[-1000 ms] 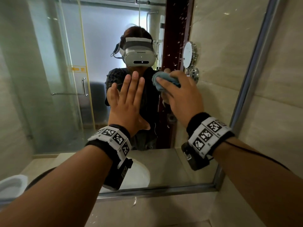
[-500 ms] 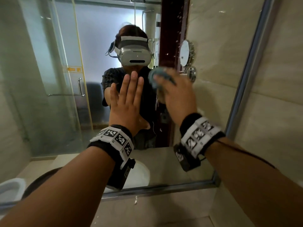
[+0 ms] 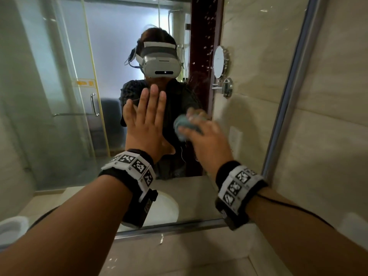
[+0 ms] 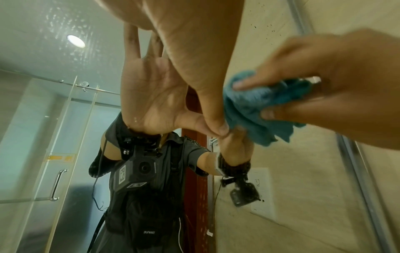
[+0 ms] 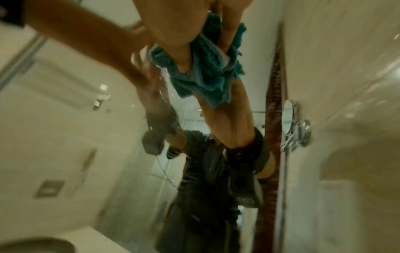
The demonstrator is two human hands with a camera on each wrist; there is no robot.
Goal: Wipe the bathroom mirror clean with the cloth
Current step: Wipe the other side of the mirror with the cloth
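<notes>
The bathroom mirror (image 3: pixel 249 120) fills the wall ahead, framed in metal on its right and bottom edges, with water droplets (image 3: pixel 207 46) speckling the upper middle. My left hand (image 3: pixel 147 124) lies flat against the glass, fingers straight and pointing up. Just to its right, my right hand (image 3: pixel 203 136) grips a bunched blue cloth (image 3: pixel 185 125) and presses it on the mirror. The cloth (image 4: pixel 259 109) bulges between thumb and fingers in the left wrist view, and the cloth (image 5: pixel 207 75) hangs below the fingers in the blurred right wrist view.
The mirror reflects a person in a headset, a glass shower door (image 3: pixel 65 96) and a round shaving mirror (image 3: pixel 220 62) on a chrome bracket. A beige tiled wall (image 3: pixel 334 116) stands to the right. Below the frame (image 3: pixel 171 228) lies the stone counter (image 3: pixel 179 255).
My right hand has swept the cloth downward and a little left across the glass, from beside the headset's reflection to level with the left palm. The left hand has stayed pressed in place.
</notes>
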